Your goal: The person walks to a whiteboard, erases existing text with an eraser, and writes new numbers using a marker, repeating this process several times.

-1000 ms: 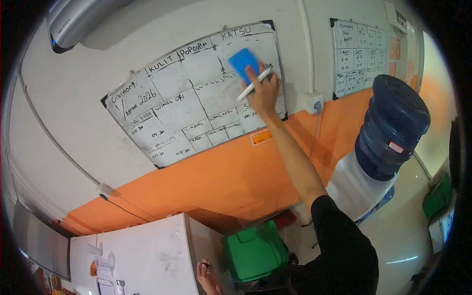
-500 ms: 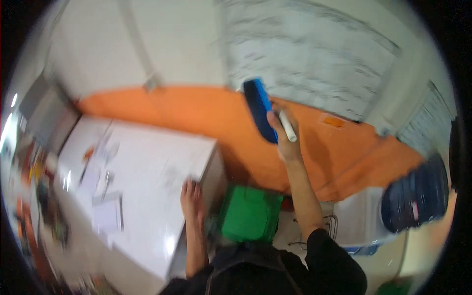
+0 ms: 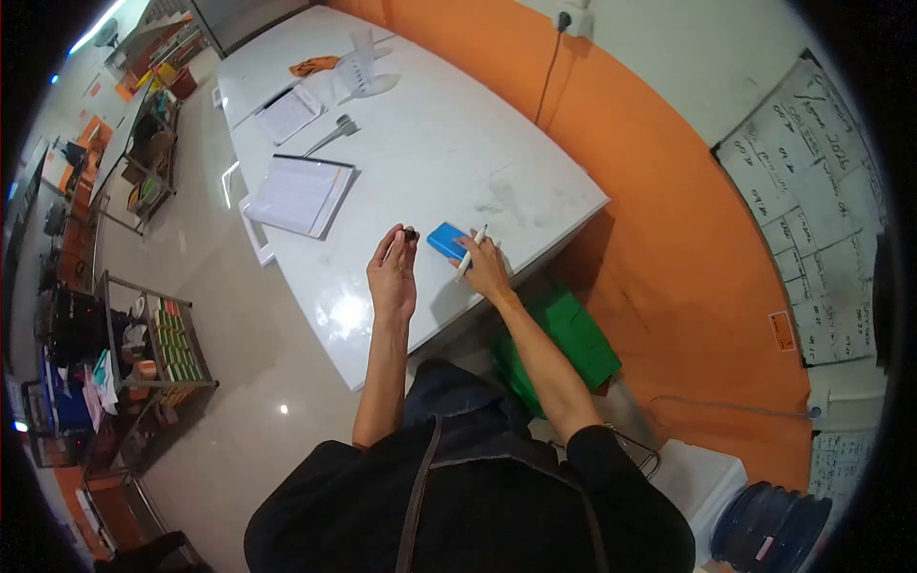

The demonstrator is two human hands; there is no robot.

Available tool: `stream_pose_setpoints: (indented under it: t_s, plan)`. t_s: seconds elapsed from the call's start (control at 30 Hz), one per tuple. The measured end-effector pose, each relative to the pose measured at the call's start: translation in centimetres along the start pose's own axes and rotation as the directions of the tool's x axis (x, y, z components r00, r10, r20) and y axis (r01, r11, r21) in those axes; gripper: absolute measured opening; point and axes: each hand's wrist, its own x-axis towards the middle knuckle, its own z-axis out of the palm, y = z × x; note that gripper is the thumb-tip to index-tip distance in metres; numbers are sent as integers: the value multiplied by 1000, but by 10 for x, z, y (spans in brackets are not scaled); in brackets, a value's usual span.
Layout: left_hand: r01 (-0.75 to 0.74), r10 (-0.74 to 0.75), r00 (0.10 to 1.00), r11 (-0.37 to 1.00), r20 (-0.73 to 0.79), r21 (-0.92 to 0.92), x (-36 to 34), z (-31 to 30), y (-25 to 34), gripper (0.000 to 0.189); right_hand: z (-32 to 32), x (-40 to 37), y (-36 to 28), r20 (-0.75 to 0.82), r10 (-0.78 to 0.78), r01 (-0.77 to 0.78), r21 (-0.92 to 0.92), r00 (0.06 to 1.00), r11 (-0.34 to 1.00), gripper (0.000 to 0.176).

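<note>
My right hand is closed on a blue whiteboard eraser and a white marker. The eraser's blue back faces up, close over the near part of the white table; the marker slants across the fingers. To its left, my left hand is raised with its fingertips pinching a small dark piece, which looks like a marker cap. Faint dark smudges mark the tabletop beyond the right hand.
An open notebook, a smaller paper pad and an orange cloth lie farther along the table. A green bin stands below its right edge. The written whiteboard hangs at right, above a large water bottle.
My view has turned left toward the table. The right hand has come down from the whiteboard to the tabletop with the eraser and marker. My left hand now sits closer to it.
</note>
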Motion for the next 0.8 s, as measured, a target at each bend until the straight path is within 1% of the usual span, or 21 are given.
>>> stream_pose_setpoints:
  t_s: [0.03, 0.07, 0.1, 0.13, 0.17, 0.2, 0.23, 0.3, 0.33, 0.37, 0.4, 0.47, 0.5, 0.53, 0.57, 0.6, 0.63, 0.67, 0.7, 0.73, 0.8]
  plan:
    - [1, -1, 1000, 1000, -10, 4, 1, -10, 5, 35, 10, 2, -3, -13, -84, 84, -20, 996, 996, 37]
    - [15, -15, 1000, 1000, 0, 22, 5, -17, 12, 35, 20, 6, -6, -197, -164, 136, -150, 967, 979, 36]
    - [36, -37, 999, 999, 33, 39, 12, -17, 14, 36, 22, 6, -6, -221, -154, 119, -160, 963, 980, 36]
    - [10, -19, 993, 997, 116, 73, 15, -26, 16, 38, -7, 1, -26, -99, 155, -135, 182, 983, 974, 36]
    - [-40, 12, 984, 986, 175, 160, 22, -43, 9, 36, -20, -17, -23, -34, 283, -253, 357, 958, 899, 36]
    - [-93, 48, 981, 966, 186, 242, 20, -47, 3, 35, -33, -33, -19, 31, 406, -364, 511, 913, 779, 36]
    - [-82, 14, 978, 943, 208, 322, 23, -52, -8, 34, -40, -54, 4, -43, 411, -324, 542, 911, 775, 36]
    - [87, -128, 986, 939, 105, 333, 15, -39, -29, 31, -123, -88, -19, -238, 394, -272, 419, 888, 866, 33]
    - [133, -182, 973, 945, 142, 300, 18, -39, -51, 28, -152, -106, -8, -353, 438, -304, 375, 826, 876, 33]
    - [134, -207, 938, 956, 277, 262, 13, -35, -73, 22, -178, -135, -1, -434, 486, -280, 456, 758, 845, 32]
    - [220, -292, 916, 939, 275, 262, 3, -18, -89, 19, -200, -165, 2, -492, 520, -229, 535, 698, 813, 31]
    - [135, -322, 864, 889, 387, 437, -11, 7, -123, 19, -260, -221, 3, -573, 618, -251, 591, 538, 767, 30]
    - [69, -334, 836, 851, 436, 520, -17, 23, -135, 20, -293, -242, -1, -645, 573, -256, 522, 505, 814, 29]
    - [-130, -288, 798, 775, 529, 618, -17, 41, -147, 22, -321, -261, 6, -800, 316, -247, 215, 510, 945, 27]
    - [-123, -298, 787, 783, 541, 610, -11, 52, -164, 22, -354, -274, 1, -830, 341, -314, 213, 442, 925, 24]
    - [-429, -148, 732, 659, 665, 618, 4, 63, -190, 21, -388, -281, -9, -854, 363, -375, 219, 373, 901, 22]
    - [-690, -24, 619, 461, 785, 558, 20, 74, -215, 20, -422, -290, -11, -862, 341, -370, 198, 375, 908, 17]
    - [-733, 13, 602, 405, 798, 546, 37, 82, -241, 19, -458, -292, -15, -869, 318, -364, 176, 379, 915, 13]
    - [-771, 52, 585, 348, 809, 534, 52, 87, -263, 19, -487, -285, -14, -914, 230, -281, 136, 334, 950, 11]
    - [-783, 44, 593, 267, 804, 562, 59, 97, -273, 21, -516, -271, -15, -950, 139, -196, 85, 281, 977, 10]
    - [-768, 67, 638, 110, 767, 630, 86, 92, -309, 24, -581, -250, -9, -945, -57, -266, -148, 322, 952, 12]
